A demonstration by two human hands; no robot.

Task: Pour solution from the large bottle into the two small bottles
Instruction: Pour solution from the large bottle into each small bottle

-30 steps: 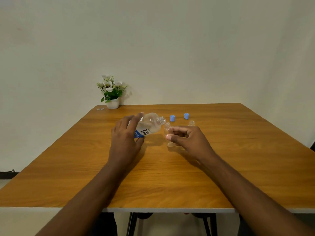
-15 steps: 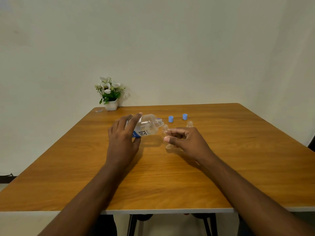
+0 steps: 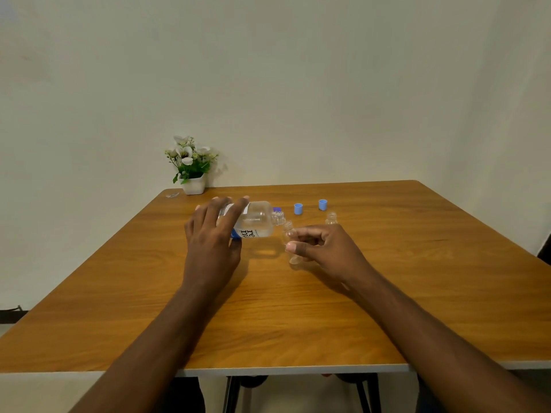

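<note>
1. Basically mid-pour: left hand (image 3: 213,242) gripping big bottle (image 3: 256,223), tipped nearly flat, mouth aimed 3 o'clock for flow.
2. Pinched in right hand (image 3: 325,248): small bottle (image 3: 288,234), right at that mouth, steadied against tipping.
3. Uncapped at 1 o'clock of it: other small bottle (image 3: 331,218), next up probably.

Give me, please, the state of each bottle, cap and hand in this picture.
large bottle: uncapped, tipped sideways, neck toward the near small bottle.
left hand: grips the large bottle.
near small bottle: uncapped, roughly upright, held.
right hand: pinches the near small bottle.
far small bottle: uncapped, upright on the table, untouched.
two light blue caps: off, lying on the table.
dark blue cap: off, partly hidden behind the large bottle.
</note>
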